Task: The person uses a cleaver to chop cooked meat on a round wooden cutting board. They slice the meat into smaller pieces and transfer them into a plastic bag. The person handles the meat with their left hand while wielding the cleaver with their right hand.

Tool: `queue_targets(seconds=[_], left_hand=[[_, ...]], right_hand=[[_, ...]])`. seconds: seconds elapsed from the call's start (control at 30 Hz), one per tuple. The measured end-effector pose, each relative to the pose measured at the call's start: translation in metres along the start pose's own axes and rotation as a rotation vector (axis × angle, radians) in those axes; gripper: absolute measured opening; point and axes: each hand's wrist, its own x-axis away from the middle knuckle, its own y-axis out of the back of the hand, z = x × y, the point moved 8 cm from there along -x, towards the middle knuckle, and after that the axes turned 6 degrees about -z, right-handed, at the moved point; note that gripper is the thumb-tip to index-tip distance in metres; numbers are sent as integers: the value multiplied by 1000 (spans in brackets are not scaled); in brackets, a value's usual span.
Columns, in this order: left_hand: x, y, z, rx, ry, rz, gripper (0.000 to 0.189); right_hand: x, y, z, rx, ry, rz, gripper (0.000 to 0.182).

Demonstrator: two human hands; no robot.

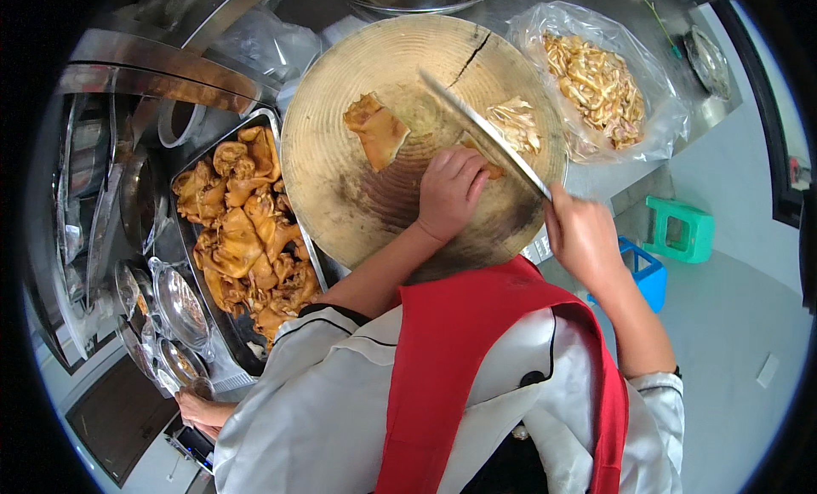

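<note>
My right hand (581, 235) grips the handle of a knife, probably a cleaver (485, 133), its blade angled across a round wooden chopping block (332, 207). Under the fingertips of my left hand (452, 187), a piece of brown cooked meat (494, 170) is pressed to the wood, right beside the blade. A pile of thin meat slices (516, 125) lies on the far side of the blade. Left of my left hand rests a larger flat piece of browned meat with skin (376, 131). The blade partly hides the piece being held.
A metal tray (185, 239) of browned cooked meat stands to the left. An open clear plastic bag (660, 120) of sliced meat sits at the right. Covered dishes (180, 300) and another person's hand (201, 410) appear at lower left. Green (699, 229) and blue (652, 280) stools stand on the floor.
</note>
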Motion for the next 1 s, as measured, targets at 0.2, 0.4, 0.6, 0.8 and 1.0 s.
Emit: queue_targets(seconds=[0.2,0.4,0.6,0.8,1.0], left_hand=[[7,-4,2,-56,-53,18,28],[9,-4,5,-76,2,24,27],[3,-6,0,1,-42,47,28],[3,-8,-1,-21,-60,213,44],[-17,36,-14,-69,-139,37,44]], right_hand=[[44,7,8,96,46,55,11],[56,6,0,78,27,99,10],[49,8,-7,-30,-63,-18,11],[49,-16,-24,-57,-145,-75,12],[57,-16,-29,-96,-188,-139,15]])
